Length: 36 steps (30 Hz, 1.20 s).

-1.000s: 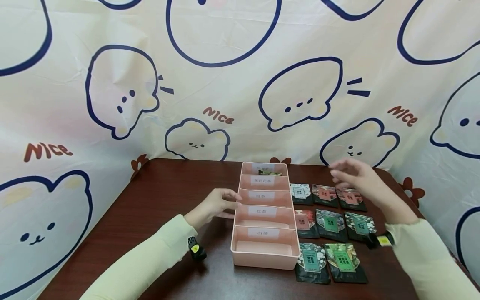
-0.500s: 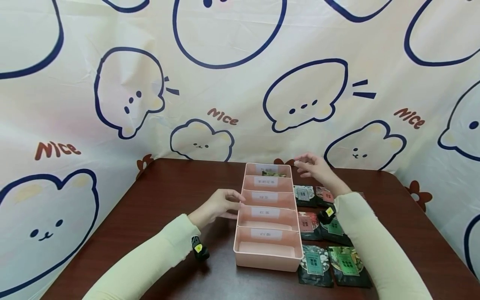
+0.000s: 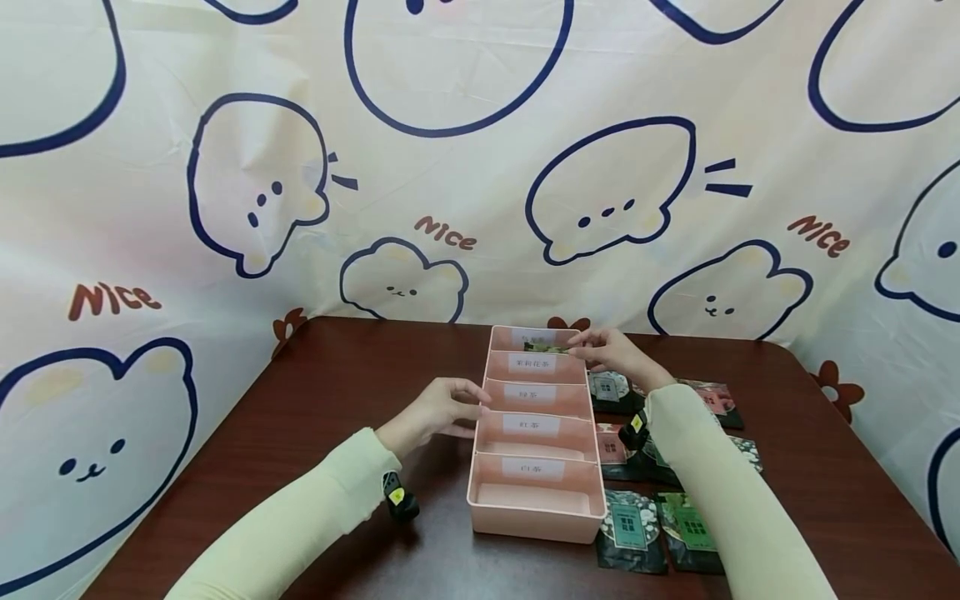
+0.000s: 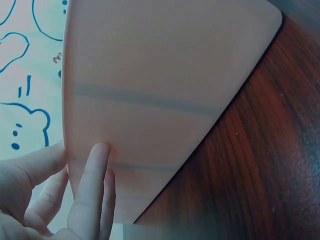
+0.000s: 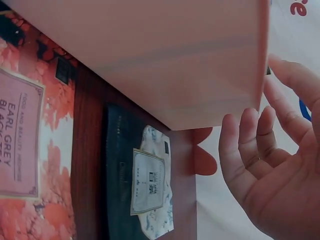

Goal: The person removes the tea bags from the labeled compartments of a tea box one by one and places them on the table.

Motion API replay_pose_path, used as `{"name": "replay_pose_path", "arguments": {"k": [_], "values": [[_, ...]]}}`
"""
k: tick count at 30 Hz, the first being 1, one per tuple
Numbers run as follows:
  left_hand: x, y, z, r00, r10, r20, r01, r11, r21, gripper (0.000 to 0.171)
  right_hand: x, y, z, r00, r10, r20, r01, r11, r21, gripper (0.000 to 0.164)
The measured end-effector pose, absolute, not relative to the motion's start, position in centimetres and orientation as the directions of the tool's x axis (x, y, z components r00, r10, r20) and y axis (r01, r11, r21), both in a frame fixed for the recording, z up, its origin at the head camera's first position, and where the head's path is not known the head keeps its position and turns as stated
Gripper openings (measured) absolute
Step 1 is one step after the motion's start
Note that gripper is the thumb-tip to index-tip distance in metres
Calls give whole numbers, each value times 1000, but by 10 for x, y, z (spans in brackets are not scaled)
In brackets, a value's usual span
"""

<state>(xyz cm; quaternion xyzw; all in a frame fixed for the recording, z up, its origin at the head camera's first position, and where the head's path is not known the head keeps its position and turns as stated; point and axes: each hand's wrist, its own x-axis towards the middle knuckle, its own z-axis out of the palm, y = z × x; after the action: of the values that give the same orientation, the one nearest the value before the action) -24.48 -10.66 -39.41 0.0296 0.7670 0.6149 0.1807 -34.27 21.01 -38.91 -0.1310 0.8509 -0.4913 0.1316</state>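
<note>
A long pink divided box with a labelled strip in each compartment stands on the table. My left hand holds its left wall near the middle; in the left wrist view some fingers pass behind the rim while others lie along the outer wall. My right hand is at the far right corner, thumb and forefinger reaching over the rim. They pinch the end of a green tea packet in the farthest compartment. In the right wrist view those fingertips are partly hidden behind the rim, and the other fingers curl loosely outside.
Several flat tea packets lie in rows right of the box, some partly covered by my right arm. Among them are a white-labelled one, a red one, and a teal-labelled one. A cartoon-printed curtain hangs behind the table.
My right hand has come leftward from above the packets on the right to the box's far compartment, its thumb and forefinger closing in. The left hand has stayed at the box wall.
</note>
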Motion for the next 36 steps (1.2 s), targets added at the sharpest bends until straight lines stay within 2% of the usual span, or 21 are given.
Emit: {"name": "replay_pose_path", "arguments": {"k": [9, 21, 31, 36], "values": [[-244, -106, -393, -935, 265, -235, -171, 244, 955, 25, -344, 206, -394, -932, -337, -134, -49, 482, -875, 45], [-244, -107, -393, -934, 269, -236, -170, 246, 954, 25, -347, 202, -393, -928, -344, -145, -61, 522, -851, 35], [-244, -106, -391, -934, 253, -252, -184, 263, 947, 20, -344, 201, -391, -951, -296, -88, -83, 520, -850, 21], [-244, -106, -390, -936, 249, -248, -178, 274, 945, 20, -340, 203, -380, -962, -267, -49, -94, 497, -863, 25]]}}
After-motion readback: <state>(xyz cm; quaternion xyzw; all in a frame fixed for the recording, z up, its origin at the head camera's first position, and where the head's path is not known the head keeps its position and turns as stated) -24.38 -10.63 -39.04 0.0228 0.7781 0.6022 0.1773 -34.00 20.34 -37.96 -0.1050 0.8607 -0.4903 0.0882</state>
